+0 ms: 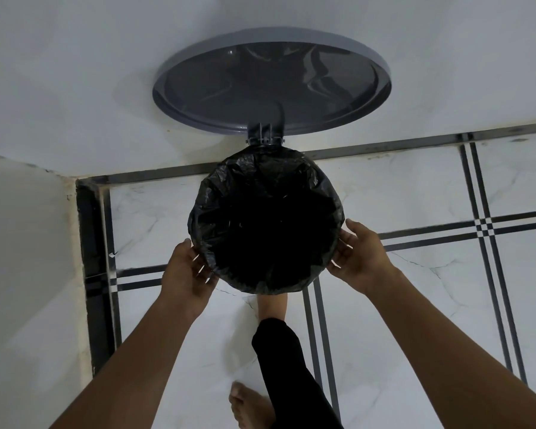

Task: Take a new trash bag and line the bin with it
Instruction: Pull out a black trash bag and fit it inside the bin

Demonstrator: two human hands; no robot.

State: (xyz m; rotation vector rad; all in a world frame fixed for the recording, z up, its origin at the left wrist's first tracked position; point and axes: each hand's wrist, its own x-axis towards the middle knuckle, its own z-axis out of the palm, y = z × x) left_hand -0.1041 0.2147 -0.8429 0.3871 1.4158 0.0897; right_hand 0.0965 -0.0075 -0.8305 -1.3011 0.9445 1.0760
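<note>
Presently the left hand (pixel 188 274) lies against the near-left side of the bin mouth, fingers spread and flat on the plastic, not pinching. The right hand (pixel 358 253) mirrors it on the near-right side, fingers likewise spread and pressing the film inward. Neither hand is closed on anything; both appear to be smoothing the folded-over edge down against the rim, which would account for their placing on opposite sides.

Between the two hands sits the thin black crinkled plastic trash bag (pixel 260 181), opened out and draped over the full circle of the rim, its centre sunk into darkness. The round bin itself is almost wholly covered; only its metal hinge bracket (pixel 264 138) shows at the far edge. From that hinge the round grey plastic lid (pixel 271 82) stands open, leaning back toward the white wall (pixel 75 72).

One bare foot (pixel 271 306) reaches under the near edge of the bin, judged to be holding a pedal down so the lid stays up; the pedal is hidden. A second bare foot (pixel 248 405) stands on the white marble-pattern tiled floor (pixel 415 305).

Count: two hands, two feet, one bag, one bin, one lid. Lining is judged nearly complete.
</note>
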